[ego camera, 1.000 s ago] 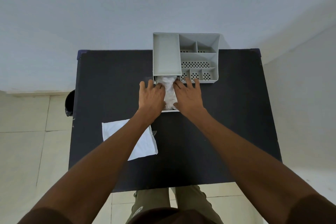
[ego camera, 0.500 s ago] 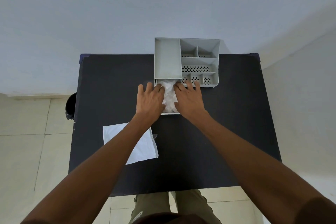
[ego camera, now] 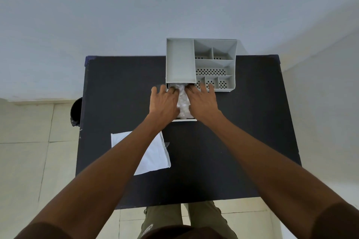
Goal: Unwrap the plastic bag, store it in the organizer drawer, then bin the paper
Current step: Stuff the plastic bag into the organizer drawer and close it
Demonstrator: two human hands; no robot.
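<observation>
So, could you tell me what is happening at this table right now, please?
A person is pressing a crumpled plastic bag down into the pulled-out drawer of a grey organizer. The left hand and right hand lie flat on either side of the bag, fingers spread. The drawer is open. The white paper lies on the black table, not yet binned; a dark bin stands by the table's left edge.
</observation>
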